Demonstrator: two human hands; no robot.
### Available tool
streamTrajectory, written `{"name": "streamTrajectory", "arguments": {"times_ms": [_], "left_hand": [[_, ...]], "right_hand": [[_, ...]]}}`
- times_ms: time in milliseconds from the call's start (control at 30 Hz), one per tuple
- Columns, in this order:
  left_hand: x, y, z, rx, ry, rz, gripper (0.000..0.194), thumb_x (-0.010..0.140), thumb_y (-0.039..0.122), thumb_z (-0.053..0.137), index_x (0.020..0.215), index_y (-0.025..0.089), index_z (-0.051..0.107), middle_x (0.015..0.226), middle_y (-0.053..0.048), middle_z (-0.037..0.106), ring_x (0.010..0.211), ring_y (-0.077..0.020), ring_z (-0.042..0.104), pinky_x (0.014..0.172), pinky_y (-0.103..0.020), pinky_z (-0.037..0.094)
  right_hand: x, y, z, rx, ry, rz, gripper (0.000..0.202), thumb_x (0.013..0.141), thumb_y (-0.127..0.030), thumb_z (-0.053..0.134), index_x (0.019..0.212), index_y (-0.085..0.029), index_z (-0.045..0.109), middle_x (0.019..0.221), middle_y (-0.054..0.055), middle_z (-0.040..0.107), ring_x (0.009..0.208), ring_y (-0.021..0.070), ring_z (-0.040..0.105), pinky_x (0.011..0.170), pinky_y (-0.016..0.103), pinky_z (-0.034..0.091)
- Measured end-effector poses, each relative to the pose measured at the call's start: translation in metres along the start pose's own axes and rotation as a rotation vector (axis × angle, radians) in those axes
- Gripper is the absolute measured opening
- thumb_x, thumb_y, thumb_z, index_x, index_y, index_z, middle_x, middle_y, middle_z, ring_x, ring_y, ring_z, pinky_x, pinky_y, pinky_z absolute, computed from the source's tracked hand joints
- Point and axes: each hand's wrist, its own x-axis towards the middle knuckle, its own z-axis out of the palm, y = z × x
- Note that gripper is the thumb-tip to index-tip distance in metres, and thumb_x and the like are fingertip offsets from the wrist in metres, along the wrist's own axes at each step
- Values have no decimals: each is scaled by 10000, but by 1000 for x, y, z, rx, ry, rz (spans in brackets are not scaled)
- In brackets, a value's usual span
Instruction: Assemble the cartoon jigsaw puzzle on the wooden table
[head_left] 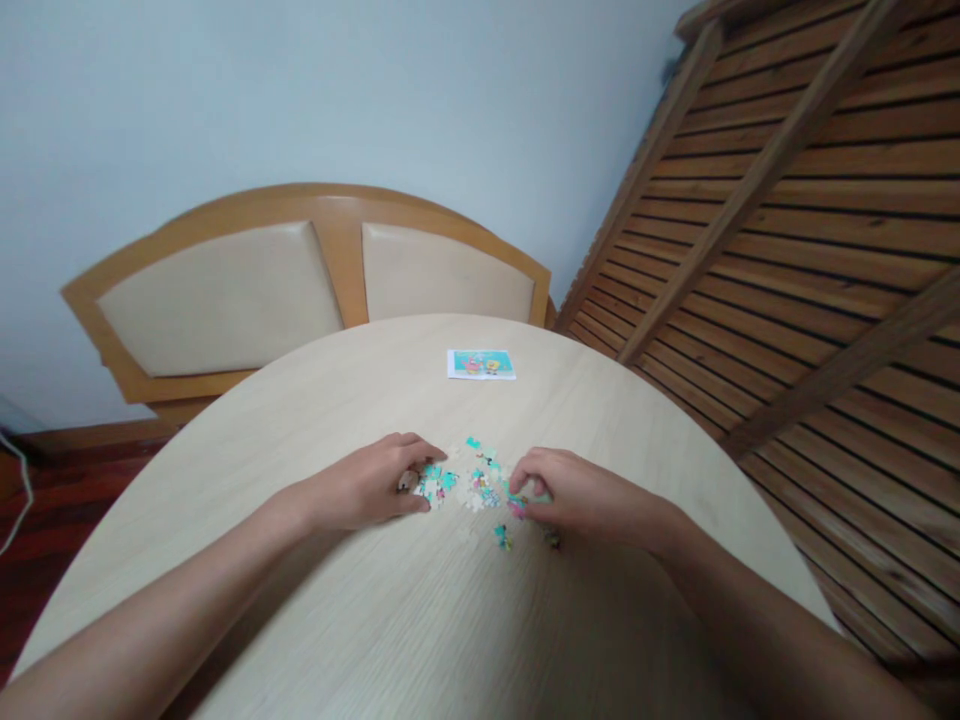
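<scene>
The left hand [381, 481] is arching wide around puzzle pieces [435, 486]; the right hand [564, 485] is curling narrower, its hold unclear; small pieces are wanting gentle pinching.

Left forearm [202, 580]: bare, entering from 8 o'clock and running toward 2 o'clock. Left wrist [304, 508]: roughly straight. Left hand [394, 480]: fingers bent, tips directed to 3 o'clock; left thumb [412, 503] on the 6 o'clock side, parted from the fingers. Right forearm [750, 610]: bare, entering from 4 o'clock and running toward 10 o'clock. Right wrist [667, 525]: turned slightly toward 9 o'clock. Right hand [570, 488]: fingers curled, right thumb [541, 513] on the 6 o'clock side; grip at the tips cannot be determined. Hands apart, facing each other
</scene>
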Motion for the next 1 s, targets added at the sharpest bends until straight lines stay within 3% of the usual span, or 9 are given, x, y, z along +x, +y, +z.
{"name": "streamTrajectory", "arguments": {"times_ms": [100, 167, 367, 500, 600, 667, 767, 867, 1000], "left_hand": [[1, 4, 2, -54, -13, -14, 423, 804, 178, 623, 1219, 233, 679, 913, -37, 710, 733, -171, 646, 666, -254, 511], [4, 8, 4, -102, -30, -20, 410, 815, 152, 568, 1199, 227, 690, 842, -20, 708, 681, -153, 632, 630, -236, 491], [13, 9, 11, -429, 88, -117, 210, 877, 241, 594, 1057, 194, 691, 985, -61, 737, 871, -185, 681, 755, -293, 546], [18, 5, 16, -573, 210, -144, 173, 906, 243, 592, 1058, 193, 658, 1033, -82, 742, 921, -200, 697, 814, -350, 569], [20, 6, 17, -653, 231, -152, 172, 913, 232, 612, 1080, 213, 648, 1104, -96, 742, 1004, -224, 703, 869, -391, 575], [20, 9, 15, -701, 204, -156, 227, 927, 209, 595, 1151, 222, 630, 1172, -102, 726, 1098, -235, 684, 910, -409, 572], [19, 17, 11, -732, 168, -136, 310, 954, 181, 548, 1254, 243, 597, 1282, -100, 679, 1231, -230, 622, 1004, -427, 533], [18, 21, 8, -771, 148, -107, 343, 961, 189, 552, 1298, 246, 588, 1452, -103, 556, 1316, -243, 556, 1094, -450, 458], [16, 19, 12, -809, 133, -87, 455, 927, 210, 613, 1376, 220, 543, 1588, -131, 371, 1363, -277, 498, 1093, -401, 431]], "right_hand": [[10, 3, 7, 81, 63, 42, 163, 771, -112, 674, 903, -186, 735, 896, 47, 726, 804, 188, 656, 730, 279, 491], [15, 5, 10, 170, 105, 57, 178, 783, -99, 643, 920, -174, 728, 867, 39, 734, 776, 174, 663, 708, 268, 504], [23, 6, 17, 271, 220, -1, 273, 792, -28, 539, 952, -166, 711, 900, 39, 740, 808, 161, 679, 695, 251, 510], [24, 6, 19, 181, 299, -96, 294, 840, -21, 483, 940, -184, 707, 992, 55, 730, 915, 174, 677, 812, 295, 518], [25, 6, 21, 109, 331, -164, 262, 856, -73, 550, 1037, -185, 702, 1094, 79, 708, 1034, 200, 652, 941, 350, 500], [24, 4, 24, 68, 312, -202, 303, 882, -199, 628, 1182, -178, 673, 1249, 115, 663, 1194, 237, 587, 1055, 400, 447], [23, 0, 32, -6, 191, -199, 607, 877, -427, 688, 1403, -155, 551, 1490, 164, 499, 1397, 300, 417, 1171, 476, 328], [23, -2, 39, -73, 67, -156, 820, 861, -550, 676, 1523, -145, 412, 1604, 178, 338, 1485, 350, 274, 1207, 535, 241], [24, 1, 42, -125, -6, -169, 741, 916, -565, 592, 1521, -170, 425, 1622, 153, 317, 1510, 362, 219, 1214, 554, 207]]}}
